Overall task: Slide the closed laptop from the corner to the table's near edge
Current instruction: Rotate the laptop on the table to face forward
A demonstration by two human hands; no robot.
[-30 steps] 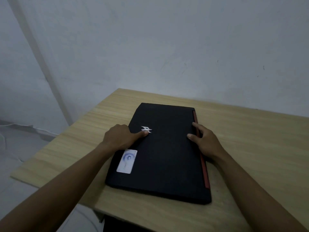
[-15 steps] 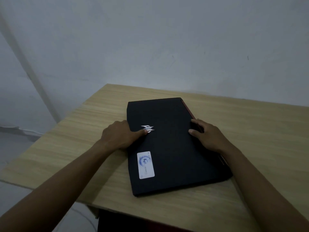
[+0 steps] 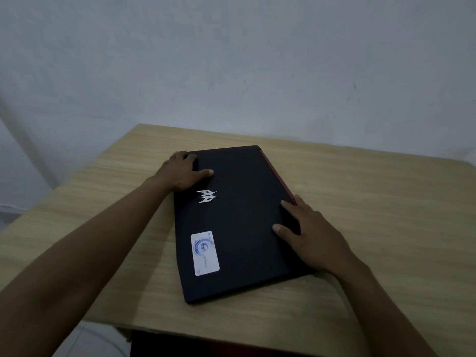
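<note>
A closed black laptop (image 3: 242,222) with a silver logo, a white sticker and a red strip along its right side lies on the light wooden table (image 3: 373,202). Its near corner sits a short way from the table's near edge. My left hand (image 3: 183,173) grips the far left corner, thumb on the lid and fingers curled over the edge. My right hand (image 3: 309,235) holds the right side, thumb and forefinger flat on the lid, the other fingers hidden along the edge.
A pale wall (image 3: 231,73) rises right behind the table's far edge. The table's left edge drops to a light floor (image 3: 15,212). Something dark (image 3: 180,343) stands under the near edge.
My left hand has moved from beside the logo up to the far left corner. The laptop has turned slightly, and my right hand has stayed on its right side.
</note>
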